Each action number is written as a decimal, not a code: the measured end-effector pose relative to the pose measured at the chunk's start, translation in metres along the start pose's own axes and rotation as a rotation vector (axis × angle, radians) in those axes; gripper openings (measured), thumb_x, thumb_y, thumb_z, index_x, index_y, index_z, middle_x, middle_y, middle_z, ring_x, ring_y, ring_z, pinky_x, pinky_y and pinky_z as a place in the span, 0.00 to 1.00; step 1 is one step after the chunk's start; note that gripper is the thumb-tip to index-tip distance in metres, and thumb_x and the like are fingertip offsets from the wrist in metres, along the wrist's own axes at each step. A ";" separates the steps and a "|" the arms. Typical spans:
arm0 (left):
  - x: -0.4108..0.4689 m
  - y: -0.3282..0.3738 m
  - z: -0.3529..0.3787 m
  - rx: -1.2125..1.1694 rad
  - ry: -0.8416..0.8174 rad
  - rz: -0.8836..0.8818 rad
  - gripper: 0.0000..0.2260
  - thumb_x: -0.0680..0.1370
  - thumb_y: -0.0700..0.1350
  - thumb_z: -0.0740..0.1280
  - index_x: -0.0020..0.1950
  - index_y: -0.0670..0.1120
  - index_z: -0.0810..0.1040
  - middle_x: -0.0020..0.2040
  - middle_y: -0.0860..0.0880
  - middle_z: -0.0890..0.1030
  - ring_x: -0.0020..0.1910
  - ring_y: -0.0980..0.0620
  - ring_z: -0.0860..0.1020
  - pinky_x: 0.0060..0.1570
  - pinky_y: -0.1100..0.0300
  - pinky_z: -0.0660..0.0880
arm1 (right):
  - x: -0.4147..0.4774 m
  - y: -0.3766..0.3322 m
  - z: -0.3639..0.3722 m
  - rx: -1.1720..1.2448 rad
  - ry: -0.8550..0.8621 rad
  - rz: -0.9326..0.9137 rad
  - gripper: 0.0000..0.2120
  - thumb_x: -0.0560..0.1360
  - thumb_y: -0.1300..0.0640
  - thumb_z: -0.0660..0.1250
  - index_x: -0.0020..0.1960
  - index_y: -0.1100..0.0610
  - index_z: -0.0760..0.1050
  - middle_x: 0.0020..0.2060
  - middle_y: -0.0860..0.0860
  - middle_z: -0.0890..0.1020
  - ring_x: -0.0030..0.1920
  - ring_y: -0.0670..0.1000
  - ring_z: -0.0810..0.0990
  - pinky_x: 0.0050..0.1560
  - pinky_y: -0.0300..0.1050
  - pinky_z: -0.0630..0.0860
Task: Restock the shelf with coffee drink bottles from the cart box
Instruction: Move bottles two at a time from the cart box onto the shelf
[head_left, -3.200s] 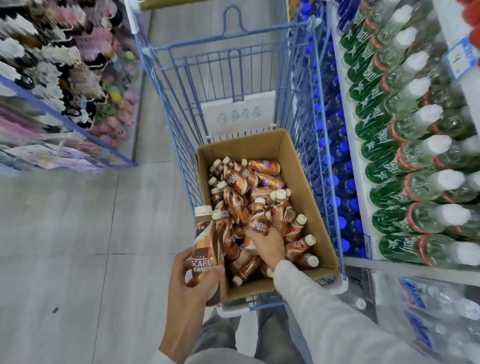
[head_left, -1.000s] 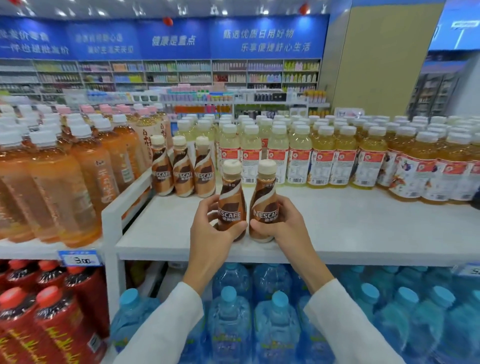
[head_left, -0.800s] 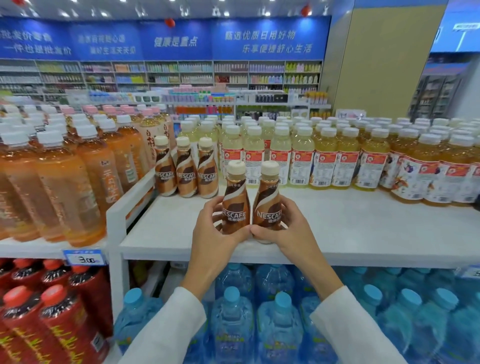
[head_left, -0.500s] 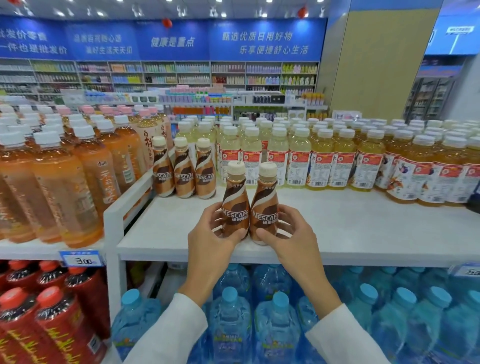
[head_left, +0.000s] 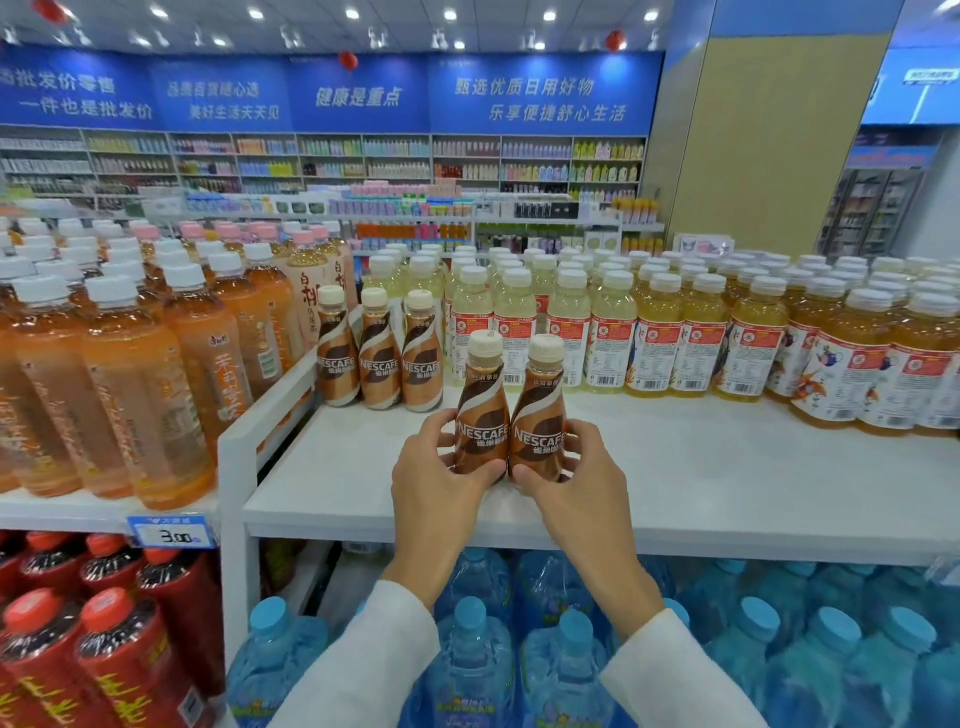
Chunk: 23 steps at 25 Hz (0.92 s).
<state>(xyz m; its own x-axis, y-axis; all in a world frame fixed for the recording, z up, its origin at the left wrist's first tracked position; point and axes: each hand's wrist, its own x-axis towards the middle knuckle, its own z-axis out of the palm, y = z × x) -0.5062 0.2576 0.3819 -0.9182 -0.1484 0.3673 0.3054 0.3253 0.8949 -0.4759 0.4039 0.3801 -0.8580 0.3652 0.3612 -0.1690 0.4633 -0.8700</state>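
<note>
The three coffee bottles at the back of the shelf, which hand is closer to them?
Left. The left hand is just front-right of the three coffee bottles; the right hand lies farther right.

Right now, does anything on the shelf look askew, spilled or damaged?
Nothing stands out. Left bottle in the left hand and right bottle in the right hand stand upright, touching, on the shelf; three more line up behind. No spill.
</note>
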 end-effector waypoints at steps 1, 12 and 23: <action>0.008 0.002 0.003 0.010 0.000 -0.001 0.31 0.68 0.47 0.82 0.68 0.53 0.76 0.59 0.51 0.82 0.55 0.53 0.82 0.57 0.57 0.80 | 0.011 -0.001 0.003 -0.029 -0.008 0.007 0.26 0.70 0.51 0.79 0.60 0.42 0.68 0.53 0.42 0.80 0.55 0.47 0.82 0.59 0.47 0.79; 0.081 -0.003 0.046 0.080 0.161 -0.171 0.20 0.73 0.43 0.78 0.61 0.43 0.76 0.60 0.44 0.79 0.60 0.42 0.77 0.61 0.49 0.74 | 0.090 0.001 0.048 -0.006 -0.025 0.045 0.25 0.69 0.56 0.79 0.57 0.47 0.67 0.51 0.46 0.80 0.56 0.52 0.81 0.53 0.43 0.72; 0.098 -0.011 0.056 0.044 0.224 -0.209 0.21 0.73 0.43 0.78 0.62 0.42 0.76 0.59 0.44 0.80 0.59 0.43 0.78 0.60 0.49 0.76 | 0.111 0.006 0.063 0.005 -0.026 0.067 0.25 0.71 0.59 0.78 0.62 0.53 0.69 0.58 0.52 0.82 0.58 0.54 0.81 0.58 0.47 0.76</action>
<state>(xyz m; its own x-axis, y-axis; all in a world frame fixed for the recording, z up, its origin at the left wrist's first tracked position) -0.6140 0.2917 0.3937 -0.8797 -0.4174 0.2277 0.1000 0.3057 0.9469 -0.6026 0.3964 0.3935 -0.8800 0.3735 0.2934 -0.1137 0.4343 -0.8936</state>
